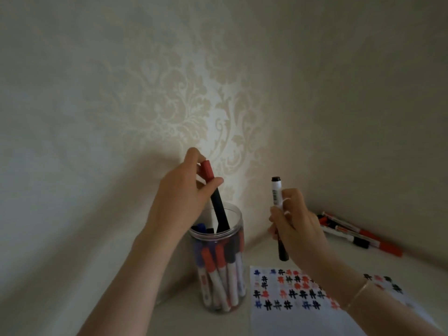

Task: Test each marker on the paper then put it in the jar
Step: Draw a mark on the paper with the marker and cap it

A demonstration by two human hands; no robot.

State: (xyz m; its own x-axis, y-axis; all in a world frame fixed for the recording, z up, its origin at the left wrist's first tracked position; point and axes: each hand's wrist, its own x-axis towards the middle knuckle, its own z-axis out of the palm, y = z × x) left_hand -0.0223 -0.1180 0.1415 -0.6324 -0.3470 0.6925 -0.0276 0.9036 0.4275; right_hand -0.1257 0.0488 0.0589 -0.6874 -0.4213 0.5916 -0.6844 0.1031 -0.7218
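A clear plastic jar (238, 241) stands on the table, holding several red, blue and black markers. My left hand (184, 190) pinches a dark marker with a red cap (214, 190) by its top; its lower end sits inside the jar's mouth. To the right of the jar, my right hand (295, 229) grips a white marker with a black cap (277, 197), held upright above the paper (291, 318). The paper lies flat and is covered with several rows of red, blue and black hash marks.
Several more markers (358, 234) with red and black caps lie at the back right by the wall. Patterned wallpaper (194, 98) rises close behind the jar. A thin bracelet circles my right wrist.
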